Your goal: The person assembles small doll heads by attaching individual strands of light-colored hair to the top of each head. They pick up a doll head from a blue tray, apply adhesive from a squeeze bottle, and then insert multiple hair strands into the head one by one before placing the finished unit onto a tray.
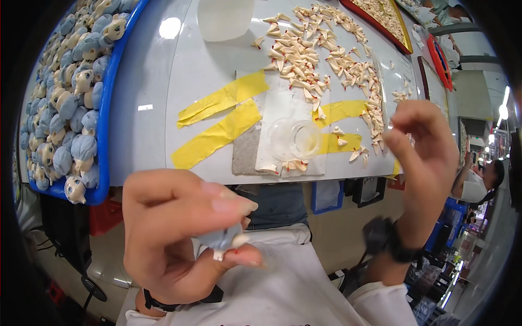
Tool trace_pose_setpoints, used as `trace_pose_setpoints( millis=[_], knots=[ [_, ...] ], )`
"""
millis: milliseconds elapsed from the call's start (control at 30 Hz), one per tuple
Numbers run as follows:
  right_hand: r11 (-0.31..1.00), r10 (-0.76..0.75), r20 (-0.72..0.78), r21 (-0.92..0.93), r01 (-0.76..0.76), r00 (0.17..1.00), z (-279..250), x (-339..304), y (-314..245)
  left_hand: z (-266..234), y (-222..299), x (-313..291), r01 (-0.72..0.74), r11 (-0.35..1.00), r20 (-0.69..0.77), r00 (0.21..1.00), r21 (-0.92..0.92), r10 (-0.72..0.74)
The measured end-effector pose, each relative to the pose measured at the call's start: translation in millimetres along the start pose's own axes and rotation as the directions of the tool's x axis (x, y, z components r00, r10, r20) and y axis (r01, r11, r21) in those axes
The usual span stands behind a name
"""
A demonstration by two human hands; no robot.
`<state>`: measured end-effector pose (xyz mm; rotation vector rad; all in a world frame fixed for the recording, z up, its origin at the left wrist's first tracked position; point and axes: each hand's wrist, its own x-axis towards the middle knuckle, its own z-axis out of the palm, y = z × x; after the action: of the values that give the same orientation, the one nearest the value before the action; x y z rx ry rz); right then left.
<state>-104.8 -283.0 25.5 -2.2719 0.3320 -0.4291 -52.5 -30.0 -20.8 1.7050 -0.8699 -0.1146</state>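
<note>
From the head view, the left hand's [174, 233] fingers pinch a blue-haired doll head [216, 239], seemingly the holding step. The right hand [429, 138] curls near pale pieces [296, 54], grip unclear; next calls for steadiness, I'd judge.

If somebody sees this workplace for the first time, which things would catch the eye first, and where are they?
Probably the blue plastic tray at left, heaped with pale doll heads with blue-grey hair. Next, the many small cream-coloured pointed pieces with red marks, scattered across the table's upper middle. In front, the left hand pinches a small blue-grey piece.
</note>
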Motion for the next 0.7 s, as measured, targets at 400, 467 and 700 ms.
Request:
trace_pose_setpoints(
  millis=[400, 467, 700],
  knots=[
    [0.895, -0.124, 0.262, -0.386, 0.221, 0.957, -3.4, 29.3, 24.0, 12.9, -0.2, 1.3, 0.0, 0.944, -0.086, 0.996, -0.33, -0.03],
    [0.975, -0.018, 0.123, -0.218, 0.045, 0.992, -6.1, 21.3, 21.2, 12.9, -3.1, 0.0, 0.015, 0.937, -0.066, 0.997, -0.349, -0.04],
    [0.935, 0.197, 0.006, 0.3, -0.19, 0.98, -23.4, -6.5, 12.7, 9.4, -7.6, -1.0, 0.046, 0.915, 0.01, 0.999, -0.401, -0.046]
  ],
)
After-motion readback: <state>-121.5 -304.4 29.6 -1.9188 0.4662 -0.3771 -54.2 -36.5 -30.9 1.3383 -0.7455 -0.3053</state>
